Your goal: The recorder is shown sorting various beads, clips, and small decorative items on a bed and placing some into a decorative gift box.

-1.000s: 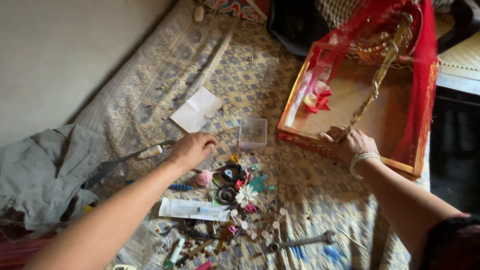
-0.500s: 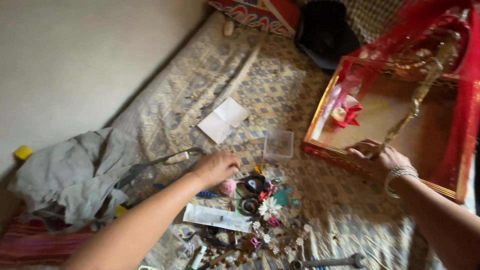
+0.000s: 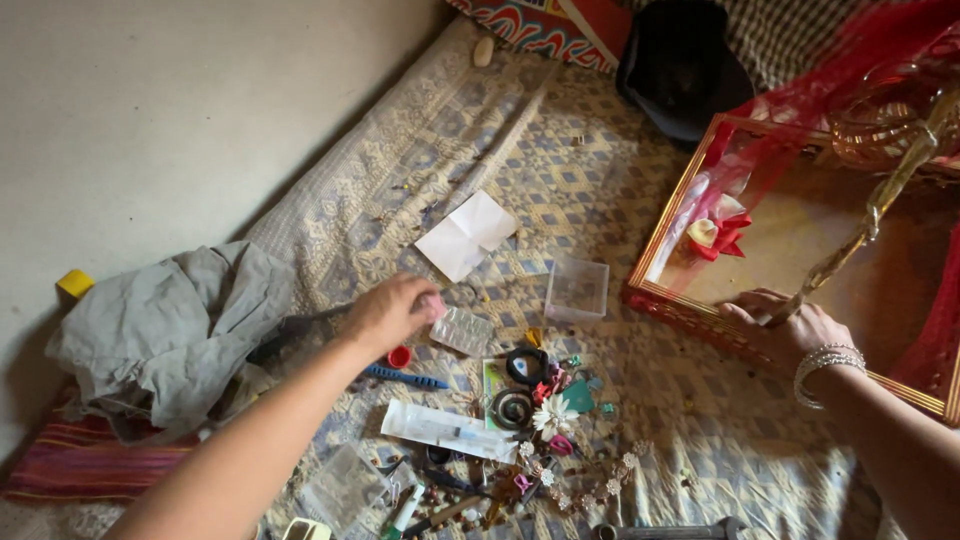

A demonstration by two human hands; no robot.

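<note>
My left hand (image 3: 392,313) hovers over a patterned bedsheet (image 3: 560,190), fingers pinched on a small pink thing (image 3: 434,304). Just below it lie a red cap (image 3: 400,356), a blue pen (image 3: 405,378) and a clear blister pack (image 3: 462,331). My right hand (image 3: 783,330), with silver bangles at the wrist, grips the near rim of a gold-edged red tray (image 3: 668,222). A twisted golden handle (image 3: 880,205) arches over the tray, and a red ribbon decoration (image 3: 718,232) lies inside it.
A heap of small craft bits lies below my left hand: black tape rolls (image 3: 527,366), a white flower (image 3: 553,415), a packaged syringe (image 3: 445,430). Nearby are a clear plastic box (image 3: 577,290), a folded white paper (image 3: 468,235), a grey cloth (image 3: 170,330) and a black cap (image 3: 685,65).
My left hand has risen from the heap of small bits with the pink thing pinched in its fingers. My right hand has stayed on the tray rim. The view has swung left.
</note>
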